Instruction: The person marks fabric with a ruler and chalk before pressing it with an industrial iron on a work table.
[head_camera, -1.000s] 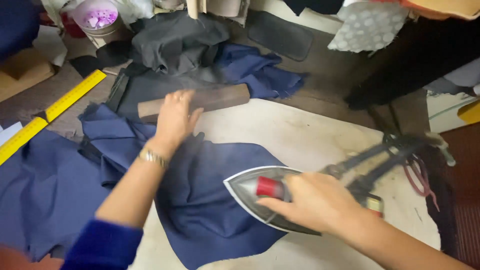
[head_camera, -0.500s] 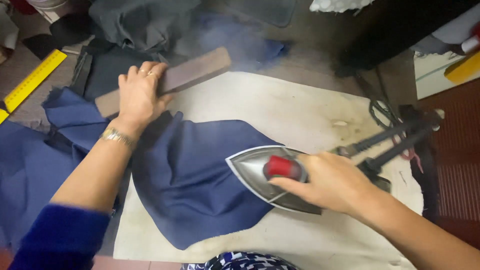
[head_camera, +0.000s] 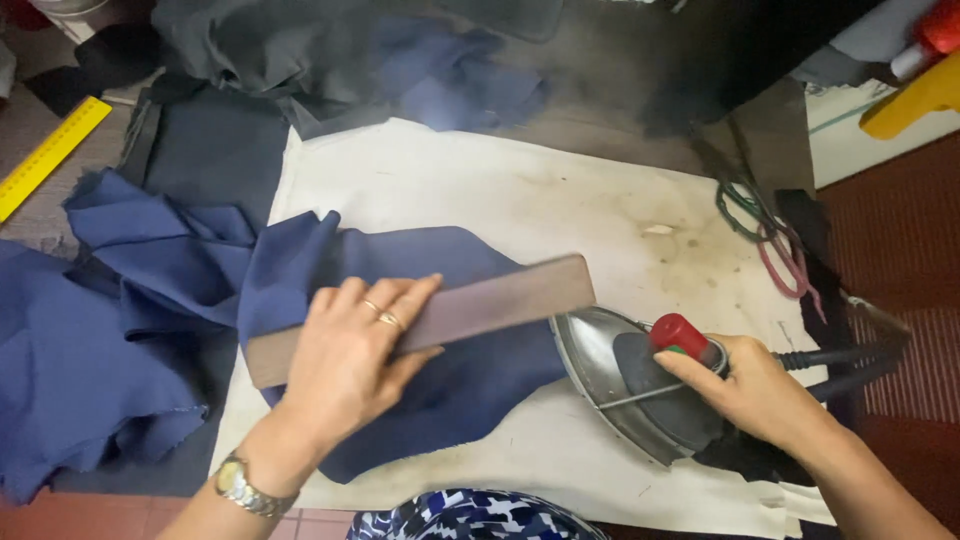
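Observation:
My left hand (head_camera: 350, 360) presses a long brown wooden block (head_camera: 500, 300) flat onto a navy blue piece of cloth (head_camera: 400, 260) that lies on the stained white pressing pad (head_camera: 560, 190). Rings show on two fingers and a watch on the wrist. My right hand (head_camera: 750, 385) grips the dark handle of a steel iron (head_camera: 610, 365), tilted up on its side at the block's right end. A red knob (head_camera: 678, 332) sits on top of the iron.
More navy cloth (head_camera: 90, 330) is heaped at the left, dark grey fabric (head_camera: 240, 40) at the back. A yellow ruler (head_camera: 50, 150) lies far left. Cords (head_camera: 770, 240) trail at the right, beside a yellow tool (head_camera: 915, 100).
My left hand has carried the wooden block from the back of the pad down onto the cloth. The iron has slid off the cloth to the right and tipped up.

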